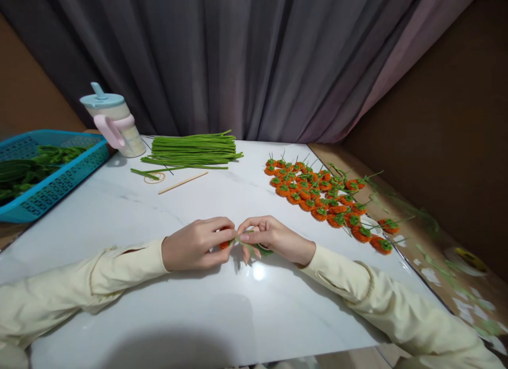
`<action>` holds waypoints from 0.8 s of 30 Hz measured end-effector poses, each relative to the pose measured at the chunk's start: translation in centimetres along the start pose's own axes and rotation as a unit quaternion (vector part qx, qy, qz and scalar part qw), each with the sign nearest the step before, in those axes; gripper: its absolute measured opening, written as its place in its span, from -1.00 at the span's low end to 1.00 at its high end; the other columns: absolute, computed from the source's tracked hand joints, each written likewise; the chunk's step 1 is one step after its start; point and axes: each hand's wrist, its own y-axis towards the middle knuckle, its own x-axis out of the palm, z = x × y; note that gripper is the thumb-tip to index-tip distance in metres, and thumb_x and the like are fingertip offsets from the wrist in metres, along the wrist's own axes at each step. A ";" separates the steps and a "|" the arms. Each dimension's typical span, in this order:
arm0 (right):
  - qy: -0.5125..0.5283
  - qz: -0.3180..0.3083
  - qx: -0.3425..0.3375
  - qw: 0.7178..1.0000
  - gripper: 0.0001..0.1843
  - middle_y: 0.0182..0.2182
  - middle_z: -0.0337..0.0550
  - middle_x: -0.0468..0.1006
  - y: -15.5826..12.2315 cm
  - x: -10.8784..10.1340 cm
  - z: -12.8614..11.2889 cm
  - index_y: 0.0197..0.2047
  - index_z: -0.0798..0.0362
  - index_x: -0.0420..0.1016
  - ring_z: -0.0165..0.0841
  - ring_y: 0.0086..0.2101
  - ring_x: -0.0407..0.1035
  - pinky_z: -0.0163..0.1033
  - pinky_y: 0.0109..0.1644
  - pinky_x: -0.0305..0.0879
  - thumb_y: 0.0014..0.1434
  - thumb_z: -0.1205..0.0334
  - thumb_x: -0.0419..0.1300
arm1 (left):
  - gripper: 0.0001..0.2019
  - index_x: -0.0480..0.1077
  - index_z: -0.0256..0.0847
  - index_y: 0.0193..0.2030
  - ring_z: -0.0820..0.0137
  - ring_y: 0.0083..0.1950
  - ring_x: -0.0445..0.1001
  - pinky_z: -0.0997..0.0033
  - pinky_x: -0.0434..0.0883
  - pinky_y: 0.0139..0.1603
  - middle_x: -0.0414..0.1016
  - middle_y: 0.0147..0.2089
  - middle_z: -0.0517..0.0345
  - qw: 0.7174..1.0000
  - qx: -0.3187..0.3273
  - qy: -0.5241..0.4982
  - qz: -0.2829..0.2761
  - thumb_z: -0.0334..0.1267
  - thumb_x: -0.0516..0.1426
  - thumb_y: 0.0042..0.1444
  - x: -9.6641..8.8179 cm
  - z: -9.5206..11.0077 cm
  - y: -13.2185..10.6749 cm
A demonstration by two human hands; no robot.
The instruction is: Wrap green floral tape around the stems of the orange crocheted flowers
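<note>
My left hand [200, 244] is closed, fingertips pinching a small orange pumpkin-like craft piece [224, 245] mostly hidden behind the fingers. Right beside it, my right hand [273, 236] has thumb and forefinger pressed together on a thin pale green strip [243, 241], its other fingers hanging loosely. The fingertips of both hands almost meet above the white table. Partly covered by my right hand is a green round thing [263, 249], perhaps a roll of tape.
Many orange pumpkin-like pieces [319, 213] with green tops stand at the right. Green fuzzy stems [194, 149], a wooden stick [183, 182] and a rubber band [154, 178] lie at the back. A cup [127, 131] and a blue basket [67, 181] stand left. Scraps [431, 275] lie beyond the right edge.
</note>
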 end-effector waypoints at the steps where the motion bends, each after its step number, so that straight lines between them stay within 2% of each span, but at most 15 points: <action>1: 0.003 -0.001 0.002 1.000 -0.80 -0.61 -0.21 0.53 0.0 0.0 -0.1 -0.30 0.17 0.45 -0.55 -0.65 0.22 -0.40 -0.54 0.04 0.09 0.19 0.27 | -0.79 0.40 -0.31 -0.25 0.43 -0.37 0.39 0.50 0.36 -0.38 0.45 -0.27 -0.02 1.000 0.001 0.003 0.001 -0.42 -0.06 0.16 0.0 0.0 0.0; 8: 0.055 -0.022 0.021 0.998 -0.87 -0.63 -0.20 0.50 0.2 -0.3 -0.1 -0.32 0.22 0.46 -0.53 -0.64 0.24 -0.39 -0.53 0.06 0.09 0.29 0.21 | -0.79 0.40 -0.31 -0.26 0.38 -0.34 0.39 0.47 0.34 -0.40 0.46 -0.26 -0.07 0.998 0.037 0.049 -0.006 -0.43 -0.06 0.17 0.0 -0.1 -0.1; 11: 0.065 -0.033 0.027 0.997 -0.87 -0.63 -0.20 0.49 0.2 -0.5 0.1 -0.32 0.23 0.46 -0.51 -0.64 0.26 -0.38 -0.53 0.06 0.09 0.30 0.20 | -0.79 0.40 -0.30 -0.23 0.38 -0.32 0.39 0.47 0.34 -0.37 0.46 -0.26 -0.06 0.999 0.039 0.036 -0.006 -0.43 -0.06 0.17 0.0 0.0 0.0; 15: 0.041 -0.039 0.020 0.998 -0.86 -0.62 -0.21 0.50 0.1 -0.5 0.2 -0.31 0.20 0.43 -0.55 -0.66 0.20 -0.39 -0.55 0.03 0.12 0.27 0.19 | -0.81 0.40 -0.30 -0.23 0.46 -0.38 0.36 0.52 0.33 -0.36 0.44 -0.28 0.00 0.997 -0.025 -0.071 -0.011 -0.43 -0.04 0.17 -0.3 0.3 0.4; 20: -0.056 -0.034 0.015 0.998 -0.77 -0.62 -0.27 0.48 -0.3 -0.4 -0.4 -0.25 0.15 0.38 -0.60 -0.70 0.04 -0.42 -0.63 -0.14 0.14 0.14 0.20 | -0.85 0.39 -0.31 -0.34 0.53 -0.48 0.24 0.56 0.22 -0.45 0.38 -0.41 0.14 0.984 -0.100 -0.144 -0.041 -0.40 0.00 0.12 -0.8 0.7 1.0; 24: -0.113 -0.002 -0.009 0.994 -0.64 -0.59 -0.35 0.43 -0.6 0.3 -0.2 -0.23 0.08 0.28 -0.59 -0.66 0.07 -0.45 -0.59 -0.03 -0.01 0.15 0.32 | -0.87 0.39 -0.31 -0.42 0.56 -0.52 0.15 0.57 0.15 -0.47 0.31 -0.49 0.23 0.964 -0.168 -0.189 -0.078 -0.38 0.03 0.03 -1.0 0.5 1.2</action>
